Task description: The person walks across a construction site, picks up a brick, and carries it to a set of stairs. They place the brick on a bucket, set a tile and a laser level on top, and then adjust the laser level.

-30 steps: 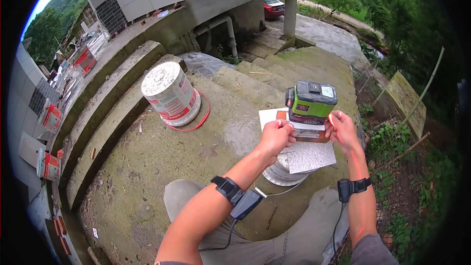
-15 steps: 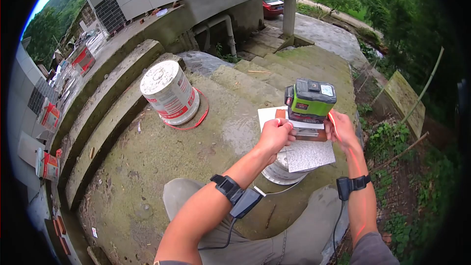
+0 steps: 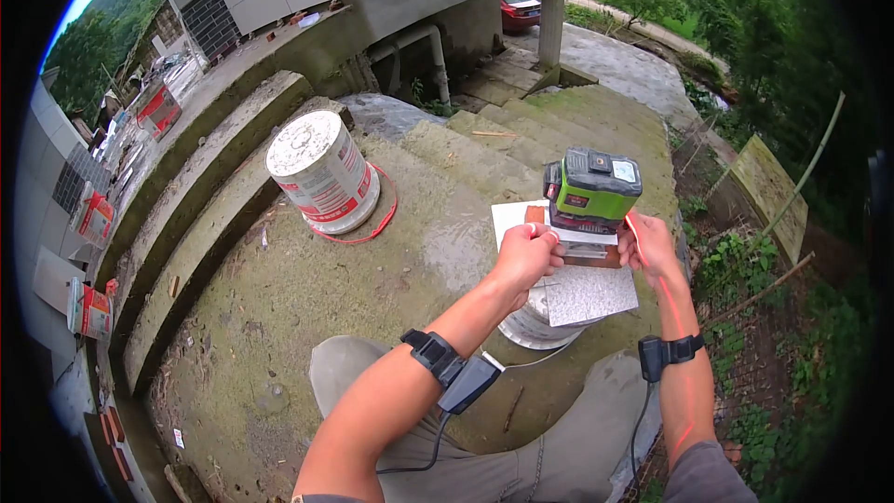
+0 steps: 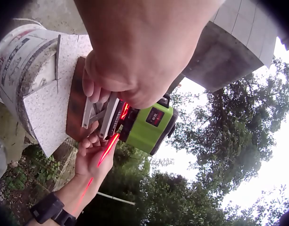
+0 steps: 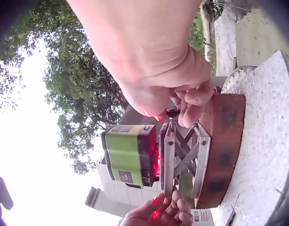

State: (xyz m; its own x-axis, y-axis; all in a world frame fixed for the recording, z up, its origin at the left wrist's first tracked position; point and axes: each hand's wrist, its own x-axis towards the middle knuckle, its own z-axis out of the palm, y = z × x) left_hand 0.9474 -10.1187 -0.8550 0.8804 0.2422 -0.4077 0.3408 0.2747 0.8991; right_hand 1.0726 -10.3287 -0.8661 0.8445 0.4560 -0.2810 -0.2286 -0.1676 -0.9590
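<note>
A green and black laser level [image 3: 596, 188] sits on a small metal scissor-lift stand [image 5: 184, 157]. Under the stand lies a red brick [image 5: 224, 146], on speckled tile pieces [image 3: 591, 298] atop an upturned white bucket [image 3: 540, 324]. With thumb and fingers my left hand [image 3: 526, 256] pinches the left end of the stand's top plate. On the opposite side my right hand [image 3: 652, 247] has thumb and fingertips around a small black knob [image 5: 172, 113] of the stand. Red laser light falls across the right hand and forearm.
Another upturned bucket [image 3: 321, 172] with a red handle stands to the left on the mossy concrete. Curved steps [image 3: 200, 214] rise at the left, with red-and-white buckets [image 3: 93, 312] beyond. More steps [image 3: 559, 130] lie ahead. Plants and a leaning board [image 3: 768, 196] border the right edge.
My right thumb and fingers have turned slightly at the stand's right side, and the laser light on them has shifted. The left hand keeps its hold; the laser level stays on the stand.
</note>
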